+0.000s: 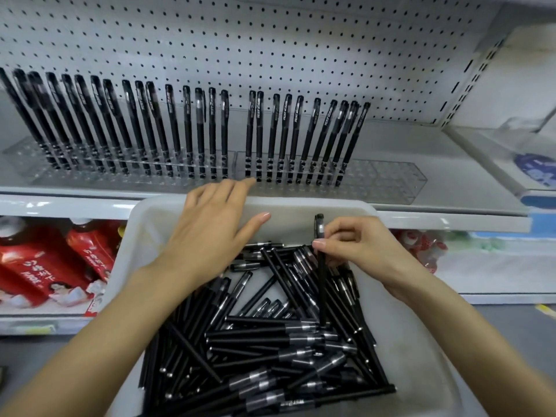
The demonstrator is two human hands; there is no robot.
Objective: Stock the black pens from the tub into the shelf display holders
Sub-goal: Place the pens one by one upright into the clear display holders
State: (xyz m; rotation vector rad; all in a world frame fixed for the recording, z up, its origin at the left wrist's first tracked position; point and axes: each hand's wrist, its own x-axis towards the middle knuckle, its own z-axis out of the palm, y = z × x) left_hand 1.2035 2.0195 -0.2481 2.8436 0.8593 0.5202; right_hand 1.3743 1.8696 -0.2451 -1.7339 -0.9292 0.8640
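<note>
A white tub (415,332) in front of me holds a heap of several black pens (270,341). My right hand (361,254) pinches one black pen (320,266) upright above the heap, cap end up. My left hand (210,230) hovers open over the tub's far rim, its fingers stretched toward the clear display holders (391,179) on the shelf. Several black pens (186,130) stand in a row in those holders, with one gap near the middle. The holder cells at the right end hold no pens.
A grey pegboard (270,49) backs the shelf (451,218). Red drink cartons (45,260) stand on the lower shelf at left. Packaged goods (421,245) lie lower right. Another clear stand with a blue label (535,170) sits at the far right.
</note>
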